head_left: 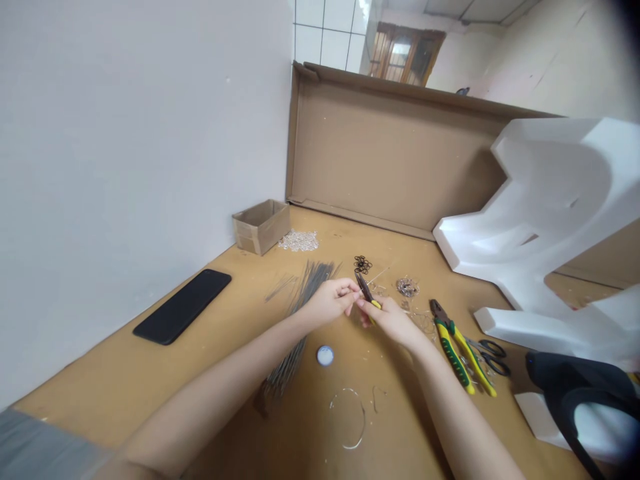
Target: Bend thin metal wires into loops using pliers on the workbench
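Note:
My right hand is closed around small pliers with dark jaws and yellow handles, the jaws pointing up and away. Beside it, my left hand pinches a thin wire at the pliers; its free end sticks out to the upper right. Whether the jaws bite the wire is too small to tell. A bundle of straight grey wires lies under my left forearm and hand. Black rings sit just beyond the pliers, and a small pile of metal pieces lies to their right.
Larger green-and-yellow pliers and black-handled scissors lie at right, near white foam. A small cardboard box, clear bits, a black phone, a round lid and a curved wire are also on the table.

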A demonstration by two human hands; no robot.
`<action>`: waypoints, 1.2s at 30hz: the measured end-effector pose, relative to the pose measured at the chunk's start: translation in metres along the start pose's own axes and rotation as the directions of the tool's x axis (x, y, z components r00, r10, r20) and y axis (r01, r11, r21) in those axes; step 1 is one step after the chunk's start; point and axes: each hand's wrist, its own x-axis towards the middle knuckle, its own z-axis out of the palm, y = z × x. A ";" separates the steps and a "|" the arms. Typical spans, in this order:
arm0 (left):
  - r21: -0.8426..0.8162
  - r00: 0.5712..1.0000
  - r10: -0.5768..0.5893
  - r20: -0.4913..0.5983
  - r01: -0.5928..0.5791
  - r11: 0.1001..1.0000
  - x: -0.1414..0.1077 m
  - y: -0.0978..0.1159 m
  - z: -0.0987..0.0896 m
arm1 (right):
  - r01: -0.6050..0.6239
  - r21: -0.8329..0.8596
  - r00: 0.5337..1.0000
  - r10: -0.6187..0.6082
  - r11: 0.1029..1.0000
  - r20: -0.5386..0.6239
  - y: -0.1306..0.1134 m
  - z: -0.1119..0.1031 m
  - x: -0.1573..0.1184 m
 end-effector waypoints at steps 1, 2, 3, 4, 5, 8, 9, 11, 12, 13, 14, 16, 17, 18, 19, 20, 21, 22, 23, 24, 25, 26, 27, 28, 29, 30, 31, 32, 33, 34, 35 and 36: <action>-0.013 1.000 -0.010 0.006 0.010 1.000 0.000 0.000 0.000 | 0.004 0.001 1.000 -0.004 1.000 -0.002 0.000 0.000 0.000; -0.021 1.000 -0.015 0.010 0.016 1.000 0.000 0.000 0.000 | 0.007 -0.013 1.000 -0.007 1.000 -0.008 0.000 0.000 0.000; -0.025 1.000 -0.018 0.013 0.019 1.000 0.001 0.000 0.000 | 0.010 -0.037 1.000 -0.011 0.999 -0.017 0.000 0.000 -0.001; -0.028 1.000 -0.020 0.016 0.020 0.999 0.001 -0.001 0.000 | 0.011 -0.069 1.000 -0.013 0.998 -0.028 -0.001 0.000 -0.001; -0.027 1.000 -0.020 0.018 0.020 0.999 0.000 -0.001 0.000 | 0.010 -0.107 0.999 -0.015 0.994 -0.042 -0.001 0.000 -0.001; -0.020 0.999 -0.020 0.026 0.021 1.000 0.000 -0.004 -0.001 | -0.006 -0.228 0.995 -0.017 0.974 -0.100 -0.003 0.000 -0.002; -0.018 0.999 -0.019 0.029 0.020 1.000 0.000 -0.004 -0.001 | -0.015 -0.263 0.992 -0.019 0.965 -0.124 -0.004 0.000 -0.003; -0.010 0.999 -0.013 0.036 0.013 1.000 0.000 -0.004 -0.002 | -0.034 -0.326 0.986 -0.022 0.945 -0.165 -0.004 0.000 -0.003; -0.004 0.999 -0.010 0.038 0.010 1.000 0.000 -0.004 -0.002 | -0.047 -0.355 0.983 -0.019 0.934 -0.180 -0.004 0.001 -0.003; 0.004 0.999 -0.009 0.039 0.008 1.000 0.000 -0.004 -0.002 | -0.060 -0.383 0.981 -0.017 0.922 -0.193 -0.003 0.001 -0.004; 0.014 0.999 -0.009 0.039 0.009 1.000 0.000 -0.003 -0.003 | -0.073 -0.411 0.979 -0.014 0.909 -0.203 -0.003 0.001 -0.004; 0.029 0.999 -0.013 0.038 0.012 1.000 -0.001 -0.002 -0.003 | -0.094 -0.463 0.975 -0.013 0.881 -0.223 -0.002 0.002 -0.004; 0.034 0.999 -0.014 0.037 0.013 0.999 -0.001 -0.001 -0.003 | -0.109 -0.488 0.971 -0.013 0.866 -0.239 -0.001 0.002 -0.004; 0.037 0.999 -0.015 0.039 0.013 0.999 -0.001 0.000 -0.003 | -0.127 -0.513 0.966 -0.011 0.849 -0.257 -0.001 0.003 -0.004; 0.037 0.999 -0.015 0.039 0.013 0.999 -0.001 0.000 -0.003 | -0.149 -0.537 0.961 -0.006 0.831 -0.276 -0.001 0.005 -0.003; 0.038 0.999 -0.016 0.040 0.014 0.999 -0.001 0.001 -0.003 | -0.173 -0.560 0.955 -0.001 0.810 -0.296 -0.001 0.006 -0.003; 0.041 0.999 -0.020 0.038 0.018 0.999 -0.001 0.001 -0.003 | -0.197 -0.583 0.949 0.003 0.788 -0.316 -0.001 0.008 -0.002; 0.044 0.999 -0.026 0.035 0.024 0.999 -0.001 0.002 -0.003 | -0.218 -0.603 0.942 0.005 0.767 -0.334 -0.001 0.009 -0.002; 0.049 0.999 -0.033 0.032 0.032 0.998 -0.001 0.003 -0.003 | -0.235 -0.619 0.936 0.003 0.749 -0.351 -0.001 0.011 -0.001; 0.055 0.999 -0.039 0.028 0.037 0.998 -0.001 0.003 -0.003 | -0.250 -0.629 0.930 0.002 0.736 -0.368 -0.001 0.012 -0.001; 0.064 0.999 -0.043 0.025 0.041 0.997 -0.001 0.003 -0.003 | -0.263 -0.631 0.924 0.003 0.730 -0.382 0.000 0.013 0.000; 0.075 0.999 -0.044 0.023 0.042 0.996 -0.001 0.003 -0.003 | -0.274 -0.625 0.919 0.008 0.731 -0.393 0.001 0.014 0.000; 0.085 0.999 -0.044 0.018 0.042 0.995 0.000 0.002 -0.003 | -0.280 -0.614 0.916 0.015 0.738 -0.400 0.002 0.015 0.001; 0.095 0.999 -0.043 0.005 0.042 0.995 0.000 0.001 -0.003 | -0.280 -0.600 0.916 0.021 0.749 -0.402 0.002 0.015 0.001; 0.104 0.999 -0.040 -0.015 0.041 0.994 0.000 0.000 -0.002 | -0.277 -0.587 0.916 0.024 0.761 -0.401 0.003 0.015 0.001; 0.114 0.999 -0.033 -0.039 0.038 0.993 0.000 -0.002 -0.002 | -0.273 -0.578 0.917 0.026 0.769 -0.399 0.004 0.014 0.002; 0.126 0.998 -0.023 -0.064 0.031 0.991 0.000 -0.003 -0.002 | -0.263 -0.573 0.919 0.021 0.776 -0.394 0.004 0.014 0.002; 0.143 0.996 -0.008 -0.084 0.020 0.989 0.000 -0.004 -0.003 | -0.246 -0.566 0.923 0.013 0.787 -0.384 0.004 0.013 0.001; 0.165 0.995 0.009 -0.097 0.007 0.986 -0.001 -0.005 -0.003 | -0.222 -0.550 0.929 0.003 0.805 -0.369 0.004 0.011 0.001; 0.188 0.995 0.026 -0.101 -0.006 0.982 -0.001 -0.006 -0.003 | -0.189 -0.524 0.938 -0.007 0.830 -0.348 0.003 0.010 0.000; 0.207 0.994 0.038 -0.098 -0.017 0.978 -0.002 -0.005 -0.004 | -0.146 -0.485 0.949 -0.017 0.862 -0.315 0.003 0.008 0.000; 0.219 0.995 0.045 -0.093 -0.023 0.976 -0.002 -0.004 -0.004 | -0.098 -0.431 0.962 -0.026 0.897 -0.273 0.002 0.007 0.000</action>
